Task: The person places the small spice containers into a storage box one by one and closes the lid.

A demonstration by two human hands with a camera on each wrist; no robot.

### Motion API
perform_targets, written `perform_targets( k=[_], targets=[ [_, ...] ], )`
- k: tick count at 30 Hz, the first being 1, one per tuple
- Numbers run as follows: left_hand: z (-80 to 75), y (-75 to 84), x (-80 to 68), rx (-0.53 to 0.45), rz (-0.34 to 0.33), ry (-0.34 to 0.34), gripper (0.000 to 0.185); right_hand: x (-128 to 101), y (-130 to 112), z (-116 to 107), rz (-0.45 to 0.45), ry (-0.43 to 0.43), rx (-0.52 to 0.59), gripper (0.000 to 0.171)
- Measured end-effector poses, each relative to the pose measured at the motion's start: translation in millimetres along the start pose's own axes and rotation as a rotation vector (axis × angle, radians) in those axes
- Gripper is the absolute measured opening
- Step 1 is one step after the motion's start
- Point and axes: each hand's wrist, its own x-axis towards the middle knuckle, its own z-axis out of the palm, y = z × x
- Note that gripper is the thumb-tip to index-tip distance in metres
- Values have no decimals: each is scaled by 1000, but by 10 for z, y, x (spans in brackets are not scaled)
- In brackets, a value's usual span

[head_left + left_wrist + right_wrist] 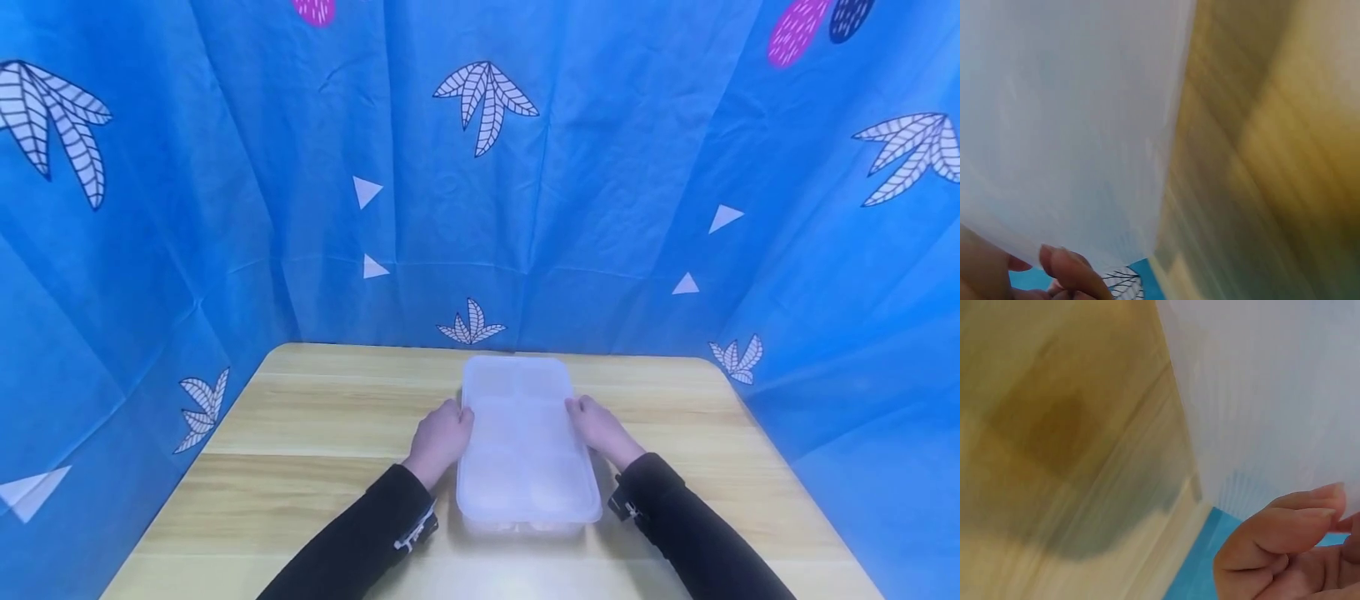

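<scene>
A translucent white plastic box point(521, 442) with a lid lies lengthways on the wooden table point(300, 433), near the middle. My left hand point(442, 435) grips its left long side and my right hand point(597, 427) grips its right long side, fingers curled at the rim. In the left wrist view the box's pale wall point(1066, 125) fills the left, with my fingers point(1069, 272) curled under its edge. From the right wrist camera the box wall point(1272, 394) fills the upper right, with my fingers point(1285, 531) bent against it. Both sleeves are black.
A blue cloth point(480, 167) printed with white leaves and triangles hangs behind the table and down both sides. The table's far edge lies just beyond the box. Bare wood shows to the left and right of my arms.
</scene>
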Motion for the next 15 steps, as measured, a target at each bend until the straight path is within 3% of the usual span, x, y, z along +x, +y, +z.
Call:
perform_targets(
  k=[7, 15],
  targets=[
    [-69, 25, -273, 0, 33, -34, 34, 73, -39, -109, 7, -16, 11, 35],
    [-71, 9, -664, 8, 87, -35, 43, 232, -60, -157, 6, -11, 5, 34]
  ],
)
